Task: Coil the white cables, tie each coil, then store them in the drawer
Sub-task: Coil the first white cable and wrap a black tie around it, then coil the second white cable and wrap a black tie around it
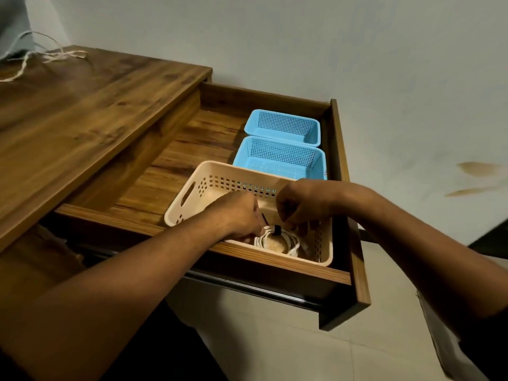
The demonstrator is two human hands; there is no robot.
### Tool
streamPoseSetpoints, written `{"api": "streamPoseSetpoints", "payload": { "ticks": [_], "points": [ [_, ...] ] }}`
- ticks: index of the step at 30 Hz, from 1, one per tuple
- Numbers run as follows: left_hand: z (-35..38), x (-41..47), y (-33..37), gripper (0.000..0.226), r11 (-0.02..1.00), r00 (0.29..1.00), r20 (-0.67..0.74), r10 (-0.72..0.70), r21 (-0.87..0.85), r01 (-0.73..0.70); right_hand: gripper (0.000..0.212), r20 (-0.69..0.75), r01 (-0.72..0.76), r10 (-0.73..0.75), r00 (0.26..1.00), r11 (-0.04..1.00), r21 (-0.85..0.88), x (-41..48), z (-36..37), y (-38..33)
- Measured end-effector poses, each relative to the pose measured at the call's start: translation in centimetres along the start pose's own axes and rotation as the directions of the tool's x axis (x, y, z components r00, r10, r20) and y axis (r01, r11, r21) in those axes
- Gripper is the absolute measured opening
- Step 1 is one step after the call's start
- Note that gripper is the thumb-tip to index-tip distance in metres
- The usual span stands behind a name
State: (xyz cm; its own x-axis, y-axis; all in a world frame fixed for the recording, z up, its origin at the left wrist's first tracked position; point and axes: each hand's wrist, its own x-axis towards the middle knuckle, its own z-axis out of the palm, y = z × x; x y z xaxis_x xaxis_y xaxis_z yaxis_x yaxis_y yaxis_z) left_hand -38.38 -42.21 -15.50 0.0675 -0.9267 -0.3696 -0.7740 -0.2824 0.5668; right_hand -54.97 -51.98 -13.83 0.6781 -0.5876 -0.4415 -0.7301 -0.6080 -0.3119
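A coiled white cable (277,241) bound with a black tie lies in a beige perforated basket (217,177) at the front right of the open wooden drawer (170,171). My left hand (236,213) reaches into the basket and its curled fingers hold the coil's left side. My right hand (299,204) comes in from the right, with curled fingers pinching the coil's top right edge next to the tie. Part of the coil is hidden under both hands.
Two blue mesh baskets (286,127) (280,160) stand behind the beige one along the drawer's right side. The dark wooden desk top (82,105) is at left, with loose twine (55,56) at its far corner. A pale wall rises behind.
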Motion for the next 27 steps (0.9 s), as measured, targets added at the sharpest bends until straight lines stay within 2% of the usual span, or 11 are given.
{"api": "streamPoseSetpoints", "payload": {
  "ticks": [5, 8, 14, 21, 27],
  "points": [
    [-0.7, -0.6, -0.3, 0.006, 0.997, 0.997, 0.064, 0.034, -0.068, -0.029, 0.011, 0.038, -0.029, 0.028, 0.999, 0.999, 0.018, -0.2, -0.4, -0.6],
    [-1.7, -1.6, -0.9, 0.003, 0.994, 0.995, 0.042, 0.085, -0.069, -0.082, 0.009, 0.044, -0.002, -0.001, 0.999, 0.997, 0.073, -0.4, -1.5, -1.9],
    [-8.3, -5.7, -3.5, 0.006, 0.960, 0.947, -0.281, 0.156, -0.183, -0.213, 0.007, -0.130, 0.185, -0.174, 0.976, 0.979, 0.081, 1.7, -4.5, -8.2],
    [-17.4, -13.2, -13.5, 0.004, 0.932, 0.812, -0.581, -0.054, -0.321, -0.168, 0.012, -0.276, 0.493, -0.443, 0.853, 0.858, 0.144, 6.9, -6.7, -22.1],
    [-21.6, -22.8, -23.2, 0.001, 0.911, 0.640, -0.722, -0.263, -0.405, -0.082, 0.014, -0.250, 0.681, -0.634, 0.732, 0.693, 0.238, 11.9, -4.4, -37.0]
  ]
}}
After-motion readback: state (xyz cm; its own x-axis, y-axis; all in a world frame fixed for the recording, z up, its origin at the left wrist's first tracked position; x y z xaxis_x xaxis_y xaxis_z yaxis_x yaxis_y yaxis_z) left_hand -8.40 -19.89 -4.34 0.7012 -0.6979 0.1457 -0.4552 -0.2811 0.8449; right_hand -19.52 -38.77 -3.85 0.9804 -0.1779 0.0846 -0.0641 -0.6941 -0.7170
